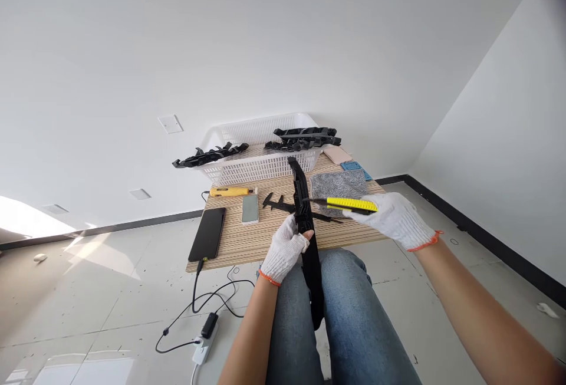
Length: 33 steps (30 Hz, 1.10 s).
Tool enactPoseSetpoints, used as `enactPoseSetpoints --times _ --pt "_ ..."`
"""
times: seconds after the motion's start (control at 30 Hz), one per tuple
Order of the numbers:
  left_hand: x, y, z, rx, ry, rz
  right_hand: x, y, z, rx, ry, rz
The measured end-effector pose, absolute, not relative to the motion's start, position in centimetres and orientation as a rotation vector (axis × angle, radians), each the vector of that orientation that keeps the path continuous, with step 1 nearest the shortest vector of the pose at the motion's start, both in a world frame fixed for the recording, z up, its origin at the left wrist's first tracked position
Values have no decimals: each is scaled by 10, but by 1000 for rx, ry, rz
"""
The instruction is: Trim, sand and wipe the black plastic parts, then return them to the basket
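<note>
My left hand (286, 247), in a white knit glove with an orange cuff, is closed around a long black plastic part (302, 193). The part stands lengthwise, its lower end between my knees and its upper end over the table. In my gloved right hand (394, 218) is a yellow utility knife (351, 203), its blade pointing left. The blade tip meets the outline of the black part above my left hand; whether it touches cannot be made out. Behind the part lies a black caliper (279, 203), partly covered by it.
A white plastic basket (265, 168) holding several black parts (305, 137) stands at the table's back. On the wooden table (239, 243) lie a grey cloth (338, 184), a yellow tool (230, 191), a phone (250, 209) and a black tablet (207, 234). Cables reach a power strip (206, 342) on the floor.
</note>
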<state>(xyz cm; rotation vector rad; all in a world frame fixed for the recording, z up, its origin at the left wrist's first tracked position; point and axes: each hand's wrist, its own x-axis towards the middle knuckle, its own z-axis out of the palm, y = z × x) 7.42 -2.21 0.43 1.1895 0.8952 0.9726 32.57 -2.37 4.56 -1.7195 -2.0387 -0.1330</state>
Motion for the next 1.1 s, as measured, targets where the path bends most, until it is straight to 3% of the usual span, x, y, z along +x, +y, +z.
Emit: enactPoseSetpoints --times 0.5,0.9,1.1 --pt "73 -22 0 1247 914 991 324 -30 63 -1908 -2327 -252" --pt "72 -20 0 1320 1012 994 305 -9 129 -2335 -2401 359" --pt "71 -21 3 1292 1029 1014 304 -5 134 -2386 -2359 532"
